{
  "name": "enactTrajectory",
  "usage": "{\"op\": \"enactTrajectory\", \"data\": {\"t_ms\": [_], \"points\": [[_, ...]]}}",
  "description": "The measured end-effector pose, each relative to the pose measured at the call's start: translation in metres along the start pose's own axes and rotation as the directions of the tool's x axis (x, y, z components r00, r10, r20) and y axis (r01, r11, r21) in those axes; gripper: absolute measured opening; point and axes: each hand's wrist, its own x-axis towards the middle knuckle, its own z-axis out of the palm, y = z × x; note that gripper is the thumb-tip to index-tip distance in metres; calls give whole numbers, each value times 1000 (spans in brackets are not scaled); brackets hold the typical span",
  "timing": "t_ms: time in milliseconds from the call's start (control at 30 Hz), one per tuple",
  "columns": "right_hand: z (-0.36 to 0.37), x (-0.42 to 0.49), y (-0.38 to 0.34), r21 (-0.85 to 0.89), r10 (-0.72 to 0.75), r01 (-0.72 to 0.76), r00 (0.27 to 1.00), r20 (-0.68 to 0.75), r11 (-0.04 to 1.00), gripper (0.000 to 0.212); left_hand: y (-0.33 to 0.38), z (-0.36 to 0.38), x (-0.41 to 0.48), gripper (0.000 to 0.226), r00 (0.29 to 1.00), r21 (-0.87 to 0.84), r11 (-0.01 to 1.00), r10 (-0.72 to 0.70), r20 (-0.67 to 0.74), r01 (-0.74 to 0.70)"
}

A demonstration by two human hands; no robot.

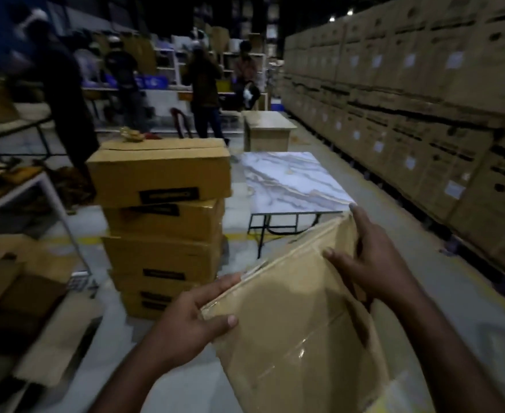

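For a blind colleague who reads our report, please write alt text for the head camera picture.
A person's left hand and right hand grip a flat cardboard package wrapped in clear film, at its left corner and upper edge. Beyond stand a stack of boxes, a marble-topped table and a wall of cartons.

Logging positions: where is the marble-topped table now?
Head view, centre-right: the marble-topped table stands right of the stack of cartons, just beyond the held package.
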Motion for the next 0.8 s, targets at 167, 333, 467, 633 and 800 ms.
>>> {"op": "enactTrajectory", "data": {"t_ms": [167, 333, 467, 633, 800], "points": [[90, 13, -72, 34, -119, 115, 967, 225, 993, 95, -27, -88, -33, 33, 920, -62, 996, 29, -392, -58], [167, 14, -162, 141, -284, 259, 936, 206, 955, 76, -59, -165, -69, 36, 685, 11, 998, 56, -726, -69], [217, 21, -226, 236, -421, 375, 888, 187, 896, 68, -79, -217, -109, 48, 580, 15, 1000, 17, -815, -8], [266, 35, -305, 360, -612, 528, 771, 177, 769, 66, -77, -269, -158, 53, 412, 44, 997, 13, -911, 65], [314, 42, -402, 543, -766, 597, 626, 145, 591, 56, -61, -320, -208, 52, 196, 158, 969, 120, -973, 188]]}}
